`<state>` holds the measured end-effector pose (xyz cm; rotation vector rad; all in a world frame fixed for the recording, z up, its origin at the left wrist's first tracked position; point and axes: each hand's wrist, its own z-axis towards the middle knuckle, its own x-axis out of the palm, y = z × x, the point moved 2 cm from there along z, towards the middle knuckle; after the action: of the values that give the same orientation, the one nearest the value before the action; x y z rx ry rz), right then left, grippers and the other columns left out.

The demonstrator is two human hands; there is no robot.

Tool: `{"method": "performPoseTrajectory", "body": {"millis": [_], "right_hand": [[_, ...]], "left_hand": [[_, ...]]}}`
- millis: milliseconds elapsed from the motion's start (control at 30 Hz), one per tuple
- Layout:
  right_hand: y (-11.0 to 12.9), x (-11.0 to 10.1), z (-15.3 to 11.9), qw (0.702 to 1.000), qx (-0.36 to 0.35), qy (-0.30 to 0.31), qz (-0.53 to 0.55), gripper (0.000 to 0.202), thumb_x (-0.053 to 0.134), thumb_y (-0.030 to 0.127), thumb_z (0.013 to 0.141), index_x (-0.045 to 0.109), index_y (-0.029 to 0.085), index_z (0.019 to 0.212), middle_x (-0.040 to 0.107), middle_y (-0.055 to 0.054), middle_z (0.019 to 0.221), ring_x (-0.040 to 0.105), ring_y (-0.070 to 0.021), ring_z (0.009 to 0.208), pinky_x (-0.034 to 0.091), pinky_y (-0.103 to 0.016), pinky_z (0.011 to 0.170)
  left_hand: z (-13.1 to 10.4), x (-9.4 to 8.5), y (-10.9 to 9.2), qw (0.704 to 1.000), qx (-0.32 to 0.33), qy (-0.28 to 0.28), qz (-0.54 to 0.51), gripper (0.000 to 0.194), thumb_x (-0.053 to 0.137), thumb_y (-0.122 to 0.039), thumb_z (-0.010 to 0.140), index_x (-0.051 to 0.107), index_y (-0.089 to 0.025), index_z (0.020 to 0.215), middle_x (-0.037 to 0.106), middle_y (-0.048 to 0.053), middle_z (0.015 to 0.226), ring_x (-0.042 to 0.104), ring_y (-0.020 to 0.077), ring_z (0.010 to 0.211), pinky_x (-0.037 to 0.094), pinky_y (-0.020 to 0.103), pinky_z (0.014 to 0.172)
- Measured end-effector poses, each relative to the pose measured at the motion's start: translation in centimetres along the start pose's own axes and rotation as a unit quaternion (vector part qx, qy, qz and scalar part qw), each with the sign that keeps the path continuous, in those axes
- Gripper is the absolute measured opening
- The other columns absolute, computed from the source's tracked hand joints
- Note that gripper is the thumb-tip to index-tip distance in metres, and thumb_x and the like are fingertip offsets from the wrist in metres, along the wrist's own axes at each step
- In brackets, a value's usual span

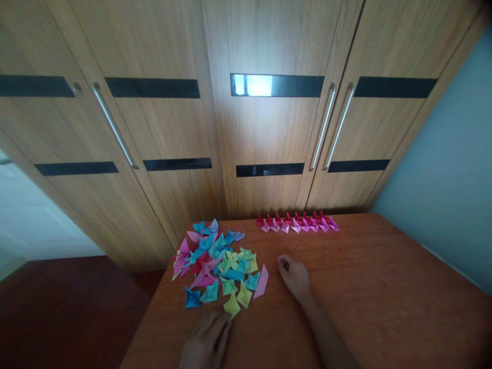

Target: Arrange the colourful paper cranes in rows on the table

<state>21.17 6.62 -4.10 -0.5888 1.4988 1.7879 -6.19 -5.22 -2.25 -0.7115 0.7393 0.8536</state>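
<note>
My left hand (206,339) is low on the table, its fingers pressed together at the bottom corner of a yellow folded paper piece (232,305). My right hand (295,275) rests on the table in a loose curl, with nothing visible in it. Left of it lies a flat pink paper strip (262,281). A heap of origami pieces (219,248) in blue, green, yellow, pink, red and purple spreads over the left side. Near the left hand are a blue piece (192,297), a teal piece (210,292) and another yellow piece (244,295).
Along the table's back edge stands a row of red and pink folded pieces (295,222). Behind the brown table (384,287) rises a wooden wardrobe (269,128) with metal handles. A pale wall (442,179) borders the right side; dark floor (73,307) shows at left.
</note>
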Motion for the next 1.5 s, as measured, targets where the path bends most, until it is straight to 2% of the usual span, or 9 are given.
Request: {"method": "performPoseTrajectory", "body": {"millis": [700,800,900,967,1100,1200,1233,1367,1500], "right_hand": [[-0.2,0.0,0.0,1.0,0.009,0.005,0.006,0.017,0.046,0.021,0.08,0.063,0.024,0.082,0.067,0.0,0.082,0.06,-0.015,0.076,0.042,-0.022,0.069],[-0.3,0.1,0.0,1.0,0.012,0.01,0.004,0.017,0.047,0.022,0.081,0.063,0.024,0.082,0.067,0.0,0.081,0.06,-0.0154,0.076,0.042,-0.023,0.069],[-0.3,0.1,0.0,1.0,0.018,0.012,0.001,0.016,0.048,0.023,0.08,0.064,0.024,0.082,0.067,0.0,0.08,0.06,-0.0152,0.074,0.042,-0.023,0.069],[-0.3,0.1,0.1,1.0,0.018,0.007,0.009,0.016,0.048,0.023,0.08,0.064,0.024,0.082,0.068,0.0,0.081,0.06,-0.015,0.074,0.043,-0.023,0.069],[-0.5,0.1,0.1,0.999,0.006,0.004,0.041,0.017,0.047,0.023,0.08,0.064,0.024,0.081,0.068,0.0,0.079,0.061,-0.0153,0.072,0.043,-0.023,0.067],[-0.6,0.0,0.2,0.998,-0.006,-0.003,0.068,0.018,0.046,0.024,0.08,0.064,0.024,0.08,0.067,0.0,0.077,0.061,-0.0152,0.069,0.043,-0.023,0.066],[-0.6,-0.1,0.2,0.997,-0.008,-0.005,0.074,0.019,0.046,0.024,0.08,0.064,0.023,0.081,0.067,0.0,0.077,0.061,-0.0153,0.069,0.043,-0.023,0.066],[-0.7,-0.1,0.3,0.997,-0.003,-0.006,0.081,0.018,0.046,0.024,0.08,0.064,0.023,0.08,0.067,-0.001,0.078,0.06,-0.0157,0.07,0.043,-0.024,0.067],[-0.5,0.1,0.3,0.998,0.006,0.003,0.062,0.016,0.047,0.021,0.078,0.063,0.024,0.079,0.067,0.0,0.079,0.06,-0.0152,0.073,0.043,-0.023,0.069]], "left_hand": [[0.6,-1.2,-0.5,0.999,0.009,-0.032,-0.012,0.028,0.041,-0.033,0.093,0.066,-0.024,0.089,0.072,0.003,0.085,0.069,0.0153,0.077,0.057,0.023,0.071],[1.8,-1.5,-0.5,0.998,0.019,-0.051,-0.018,0.024,0.044,-0.03,0.092,0.067,-0.023,0.092,0.073,0.002,0.085,0.069,0.0155,0.078,0.057,0.024,0.074],[4.6,-1.3,-0.7,0.997,0.023,-0.064,-0.043,0.021,0.047,-0.028,0.091,0.067,-0.021,0.094,0.073,0.003,0.086,0.069,0.0151,0.078,0.057,0.025,0.075],[7.2,-0.5,-1.3,0.996,0.027,-0.058,-0.068,0.022,0.047,-0.028,0.091,0.067,-0.02,0.095,0.072,0.004,0.087,0.068,0.0155,0.08,0.056,0.026,0.076],[13.1,2.6,-3.2,0.994,0.021,0.034,-0.103,0.023,0.045,-0.028,0.092,0.066,-0.021,0.097,0.071,0.004,0.092,0.066,0.0157,0.085,0.052,0.027,0.081],[17.0,5.7,-4.5,0.984,0.021,0.17,-0.054,0.023,0.044,-0.024,0.092,0.064,-0.022,0.103,0.07,0.004,0.1,0.064,0.0152,0.093,0.048,0.025,0.084],[18.0,6.6,-4.7,0.981,0.023,0.186,-0.044,0.022,0.045,-0.024,0.092,0.064,-0.022,0.102,0.07,0.004,0.099,0.064,0.0159,0.093,0.047,0.025,0.085],[20.8,9.2,-4.6,0.975,0.015,0.222,-0.006,0.022,0.044,-0.023,0.091,0.066,-0.018,0.09,0.07,0.008,0.091,0.065,0.0201,0.087,0.048,0.029,0.079],[21.3,10.4,-3.6,0.969,0.0,0.247,0.03,0.024,0.042,-0.023,0.091,0.065,-0.016,0.089,0.069,0.012,0.089,0.066,0.0226,0.085,0.048,0.032,0.076]]}}
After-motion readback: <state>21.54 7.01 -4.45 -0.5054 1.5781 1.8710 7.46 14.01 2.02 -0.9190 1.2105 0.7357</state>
